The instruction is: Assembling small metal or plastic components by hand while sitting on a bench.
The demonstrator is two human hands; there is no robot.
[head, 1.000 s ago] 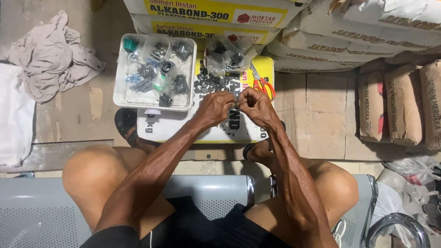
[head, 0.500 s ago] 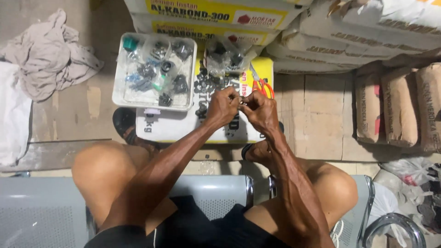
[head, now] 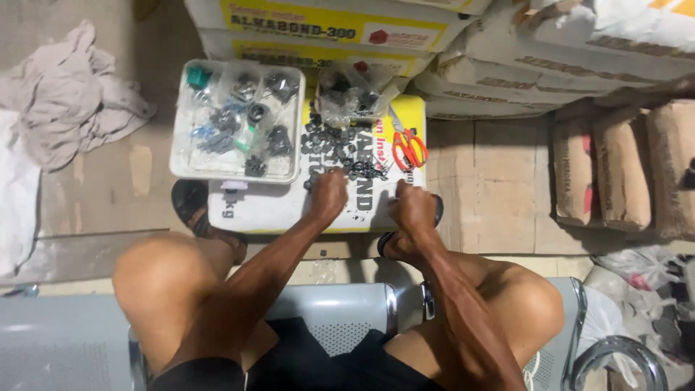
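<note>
Hands, left [head: 329, 194] and right [head: 413, 206], rest by small black parts [head: 340, 145].

Your left hand [head: 329, 195] and right hand [head: 413, 206] sit mid-frame, slightly apart, fingers curled downward, forearms stretching up from your bare knees.

Seen from above: left hand [head: 329, 194] reaching into a heap of small black parts [head: 340, 148] on a flat sack [head: 275, 206], right hand [head: 413, 206] closed just beside, red-handled scissors [head: 409, 148] and white tray [head: 235, 174] near.
</note>
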